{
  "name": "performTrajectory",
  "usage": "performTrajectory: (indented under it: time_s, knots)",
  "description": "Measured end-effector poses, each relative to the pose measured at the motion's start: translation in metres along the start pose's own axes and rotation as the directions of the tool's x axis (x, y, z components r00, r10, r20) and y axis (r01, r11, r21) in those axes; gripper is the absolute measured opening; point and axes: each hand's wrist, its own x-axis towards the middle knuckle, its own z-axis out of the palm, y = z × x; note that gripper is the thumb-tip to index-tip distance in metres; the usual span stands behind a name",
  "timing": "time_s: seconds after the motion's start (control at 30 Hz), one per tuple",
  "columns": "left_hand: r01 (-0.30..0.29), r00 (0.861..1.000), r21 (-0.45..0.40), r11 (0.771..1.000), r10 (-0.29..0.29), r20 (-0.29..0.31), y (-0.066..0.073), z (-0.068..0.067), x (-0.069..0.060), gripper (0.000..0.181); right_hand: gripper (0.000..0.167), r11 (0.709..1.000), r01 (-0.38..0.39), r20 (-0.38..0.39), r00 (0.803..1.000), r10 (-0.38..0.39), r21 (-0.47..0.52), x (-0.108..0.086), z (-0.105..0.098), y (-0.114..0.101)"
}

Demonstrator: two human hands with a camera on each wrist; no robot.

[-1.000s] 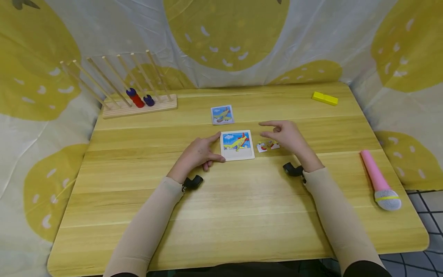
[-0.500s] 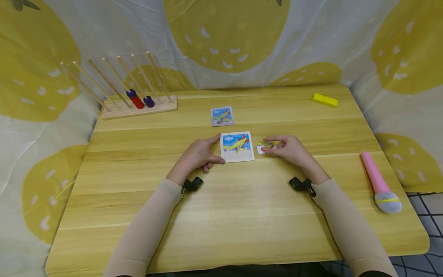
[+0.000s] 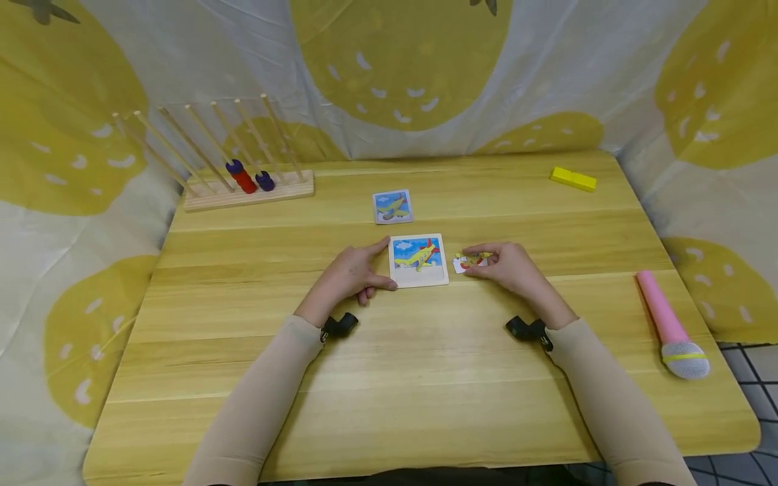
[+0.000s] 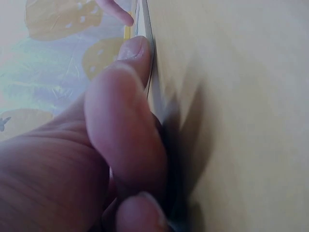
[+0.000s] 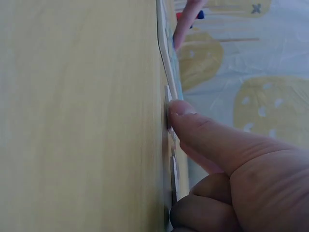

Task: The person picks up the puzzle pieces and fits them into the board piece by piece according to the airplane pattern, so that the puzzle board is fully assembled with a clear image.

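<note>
A white-framed jigsaw puzzle board (image 3: 419,277) with an airplane picture lies mid-table; its lower strip shows pale and bare. My left hand (image 3: 349,275) rests at the board's left edge, index finger at the upper corner and thumb at the lower one, other fingers tucked under. To the right of the board, my right hand (image 3: 509,266) pinches a small puzzle piece (image 3: 458,264) lying on the table, between thumb and index finger. More of the loose pieces are partly hidden under that hand. In the right wrist view, the thumb (image 5: 193,121) meets the edge of a flat piece (image 5: 168,96).
Behind the board lies an airplane picture card (image 3: 392,206). A wooden peg stand (image 3: 249,197) with red and dark blue rings stands at back left. A yellow block (image 3: 573,179) lies at back right, and a pink toy microphone (image 3: 668,320) near the right edge.
My right hand has come down and in toward the loose pieces, and its thumb and index finger have closed on one. My left hand has stayed at the board's edge.
</note>
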Motion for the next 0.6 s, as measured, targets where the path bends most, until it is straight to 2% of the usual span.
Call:
performTrajectory:
  time_s: [0.43,0.6]
  knots:
    - [-0.002,1.0,0.01,1.0,0.002,-0.002,0.0011,0.0009,0.0007,0.108,0.035,0.999,-0.026,-0.024,0.999,0.025,-0.027,-0.0025,0.002,-0.0036]
    - [-0.006,1.0,0.01,1.0,0.006,-0.004,0.0013,0.0005,0.0,0.107,0.032,0.998,-0.001,-0.042,0.999,-0.002,-0.062,-0.0019,0.0042,-0.004]
